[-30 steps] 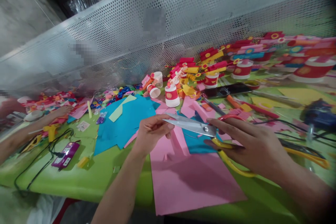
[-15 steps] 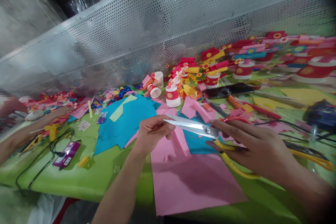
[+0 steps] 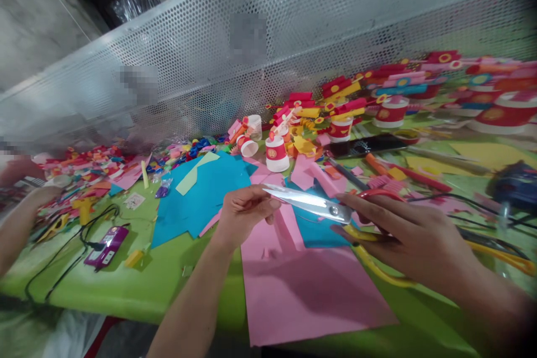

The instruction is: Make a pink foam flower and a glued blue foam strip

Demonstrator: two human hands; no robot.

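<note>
Overall, one mesh panel (image 3: 188,56) backs one green counter (image 3: 168,279); the right hand (image 3: 413,235) grips one pair of scissors (image 3: 308,201), the left hand (image 3: 242,215) is pinched together, contents unclear.

Scissors (image 3: 339,216): bright metal blades (image 3: 300,199), round pivot screw (image 3: 334,211), one red handle (image 3: 380,194), one yellow handle (image 3: 380,269). Held in the right hand (image 3: 413,240), raised above the counter (image 3: 138,291). Blades lie close together, slanting slightly upward toward the left hand (image 3: 247,215), tips beside its fingertips; contact cannot be determined.
</note>
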